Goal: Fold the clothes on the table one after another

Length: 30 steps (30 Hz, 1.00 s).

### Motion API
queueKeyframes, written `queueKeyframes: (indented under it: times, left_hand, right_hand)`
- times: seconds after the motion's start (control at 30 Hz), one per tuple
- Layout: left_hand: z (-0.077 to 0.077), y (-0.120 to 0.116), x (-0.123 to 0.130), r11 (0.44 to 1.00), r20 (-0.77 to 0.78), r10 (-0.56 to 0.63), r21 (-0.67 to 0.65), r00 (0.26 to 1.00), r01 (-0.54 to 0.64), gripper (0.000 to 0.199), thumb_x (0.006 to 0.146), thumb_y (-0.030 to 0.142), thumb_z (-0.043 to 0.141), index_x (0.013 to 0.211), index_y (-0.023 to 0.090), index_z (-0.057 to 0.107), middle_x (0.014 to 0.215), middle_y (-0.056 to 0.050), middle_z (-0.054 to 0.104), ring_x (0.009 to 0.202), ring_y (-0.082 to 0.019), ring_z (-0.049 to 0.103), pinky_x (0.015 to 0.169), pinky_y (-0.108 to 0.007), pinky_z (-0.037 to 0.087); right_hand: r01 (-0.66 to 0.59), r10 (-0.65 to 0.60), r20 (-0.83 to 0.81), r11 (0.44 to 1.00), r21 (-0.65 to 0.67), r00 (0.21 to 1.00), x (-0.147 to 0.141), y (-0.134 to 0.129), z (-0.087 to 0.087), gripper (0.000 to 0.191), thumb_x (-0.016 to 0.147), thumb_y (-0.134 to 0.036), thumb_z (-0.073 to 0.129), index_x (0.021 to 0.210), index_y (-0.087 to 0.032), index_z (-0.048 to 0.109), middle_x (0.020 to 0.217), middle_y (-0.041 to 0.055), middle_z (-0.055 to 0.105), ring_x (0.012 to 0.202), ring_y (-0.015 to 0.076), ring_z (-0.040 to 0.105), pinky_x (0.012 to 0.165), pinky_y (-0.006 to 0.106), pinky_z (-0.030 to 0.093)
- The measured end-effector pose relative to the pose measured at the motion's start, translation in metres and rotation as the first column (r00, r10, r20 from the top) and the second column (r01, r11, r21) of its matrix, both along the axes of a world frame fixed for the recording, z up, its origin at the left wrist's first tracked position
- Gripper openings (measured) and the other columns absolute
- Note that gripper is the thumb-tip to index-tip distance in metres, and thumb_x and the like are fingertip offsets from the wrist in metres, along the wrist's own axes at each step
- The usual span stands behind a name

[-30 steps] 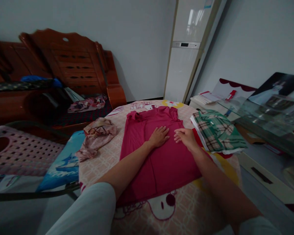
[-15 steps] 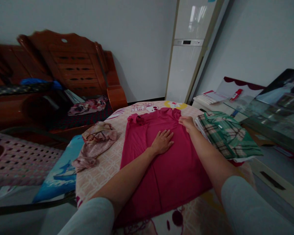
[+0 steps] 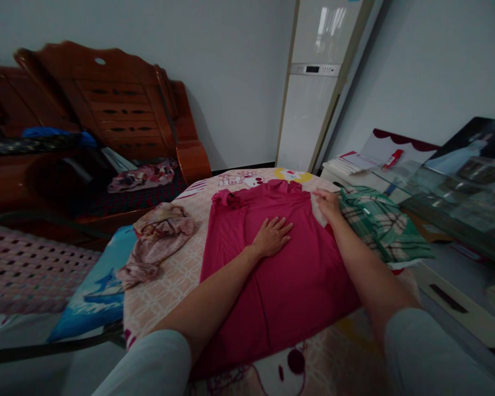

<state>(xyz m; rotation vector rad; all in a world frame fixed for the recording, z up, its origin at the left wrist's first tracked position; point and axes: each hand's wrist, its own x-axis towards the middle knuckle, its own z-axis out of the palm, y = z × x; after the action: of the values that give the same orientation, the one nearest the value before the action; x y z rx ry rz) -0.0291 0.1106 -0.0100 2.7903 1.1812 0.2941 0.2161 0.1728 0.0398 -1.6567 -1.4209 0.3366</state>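
Observation:
A magenta garment (image 3: 297, 291) lies spread on a round table with a patterned cloth (image 3: 165, 297). Flat on its middle rests my left hand (image 3: 271, 236), fingers apart. Just off the garment's upper right edge is my right hand (image 3: 326, 203), its fingers curled together; whether anything is between them is too small to tell. Beyond that hand, a folded green plaid garment (image 3: 383, 223) lies at the table's right side. A crumpled pinkish garment (image 3: 160, 242) sits on the left part of the table.
Left of the table are a pink woven basket chair (image 3: 37, 269) and a blue cushion (image 3: 101, 291). A wooden sofa (image 3: 119, 110) stands behind. At the right, a glass shelf (image 3: 457, 192) and papers (image 3: 346, 165) sit close to the table.
My right hand has moved right, off the magenta garment's upper edge, toward the plaid garment. My left hand stays flat on the fabric. The view has shifted slightly.

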Motion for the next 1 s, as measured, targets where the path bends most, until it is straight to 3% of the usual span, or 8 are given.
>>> queueKeyframes:
  times: [0.1, 0.3, 0.4, 0.5, 0.6, 0.67, 0.87, 1.0]
  left_hand:
    - [0.001, 0.000, 0.001, 1.000, 0.000, 0.002, -0.005, 1.000, -0.002, 0.054, 0.102, 0.046, 0.028, 0.152, 0.029, 0.038, 0.159, -0.008, 0.035, 0.147, -0.031, 0.029, 0.118, -0.056, 0.023]
    - [0.003, 0.001, 0.001, 1.000, -0.003, 0.002, -0.010, 1.000, -0.002, 0.054, 0.102, 0.047, 0.028, 0.152, 0.029, 0.037, 0.160, -0.008, 0.034, 0.148, -0.030, 0.028, 0.119, -0.055, 0.022]
    - [0.004, 0.001, 0.001, 1.000, -0.004, 0.002, -0.014, 1.000, -0.002, 0.055, 0.102, 0.046, 0.027, 0.153, 0.027, 0.037, 0.160, -0.009, 0.033, 0.148, -0.030, 0.028, 0.119, -0.055, 0.022]
    - [0.007, 0.001, 0.001, 1.000, -0.020, 0.005, -0.025, 1.000, -0.006, 0.055, 0.102, 0.045, 0.028, 0.153, 0.025, 0.037, 0.160, -0.010, 0.032, 0.148, -0.031, 0.027, 0.119, -0.055, 0.021]
    - [0.009, 0.000, 0.002, 0.999, -0.026, 0.012, -0.033, 1.000, -0.013, 0.055, 0.102, 0.045, 0.028, 0.153, 0.025, 0.037, 0.161, -0.010, 0.032, 0.149, -0.030, 0.027, 0.120, -0.054, 0.021]
    - [0.010, 0.000, 0.002, 0.999, -0.020, 0.016, -0.035, 1.000, -0.016, 0.055, 0.102, 0.045, 0.029, 0.153, 0.025, 0.037, 0.161, -0.010, 0.032, 0.149, -0.030, 0.027, 0.120, -0.054, 0.021]
    - [0.010, 0.000, 0.000, 0.999, 0.047, 0.003, -0.039, 0.999, -0.001, 0.053, 0.102, 0.042, 0.032, 0.150, 0.023, 0.042, 0.160, -0.012, 0.032, 0.148, -0.029, 0.029, 0.119, -0.055, 0.022]
    - [0.010, 0.001, -0.003, 0.988, 0.172, -0.152, -0.001, 0.973, 0.154, 0.047, 0.101, 0.038, 0.035, 0.142, 0.022, 0.053, 0.157, -0.010, 0.040, 0.146, -0.023, 0.035, 0.121, -0.048, 0.024]
  right_hand:
    - [-0.026, 0.057, 0.199, 0.987, -0.158, 0.978, 0.008, -0.041, 0.002, 0.033, 0.082, -0.016, 0.054, 0.106, -0.012, 0.075, 0.109, 0.0107, 0.075, 0.105, 0.0229, 0.068, 0.097, 0.036, 0.049]
    - [-0.072, 0.241, 0.518, 0.943, -0.325, 0.821, 0.012, -0.137, -0.006, 0.038, 0.085, -0.007, 0.047, 0.113, -0.013, 0.072, 0.113, 0.0113, 0.074, 0.108, 0.0201, 0.066, 0.097, 0.027, 0.045]
    - [0.006, 0.225, 0.595, 0.933, -0.360, 0.771, 0.012, -0.174, -0.007, 0.043, 0.086, -0.004, 0.045, 0.122, -0.011, 0.067, 0.115, 0.0126, 0.073, 0.109, 0.0204, 0.066, 0.096, 0.026, 0.044]
    - [0.180, 0.130, 0.677, 0.913, -0.367, 0.725, 0.011, -0.202, -0.005, 0.037, 0.090, -0.011, 0.048, 0.121, -0.011, 0.067, 0.113, 0.0157, 0.072, 0.107, 0.0227, 0.066, 0.092, 0.029, 0.045]
    - [0.365, 0.047, 0.723, 0.839, -0.403, 0.689, 0.010, -0.221, -0.002, 0.027, 0.094, -0.029, 0.053, 0.103, -0.013, 0.073, 0.101, 0.0176, 0.073, 0.098, 0.0255, 0.069, 0.082, 0.031, 0.047]
    - [0.412, 0.003, 0.714, 0.815, -0.407, 0.700, 0.011, -0.229, -0.002, 0.029, 0.093, -0.038, 0.057, 0.096, -0.015, 0.074, 0.097, 0.0168, 0.074, 0.094, 0.0258, 0.069, 0.077, 0.031, 0.046]
    - [0.361, -0.142, 0.562, 0.882, -0.301, 0.815, 0.031, -0.235, -0.010, 0.020, 0.088, -0.030, 0.059, 0.087, -0.017, 0.074, 0.086, 0.0086, 0.076, 0.083, 0.0214, 0.069, 0.070, 0.027, 0.044]
    - [0.420, -0.197, 0.537, 0.846, -0.330, 0.820, 0.041, -0.238, -0.011, 0.015, 0.081, -0.029, 0.064, 0.081, -0.020, 0.075, 0.082, 0.0072, 0.075, 0.078, 0.0208, 0.068, 0.066, 0.027, 0.043]
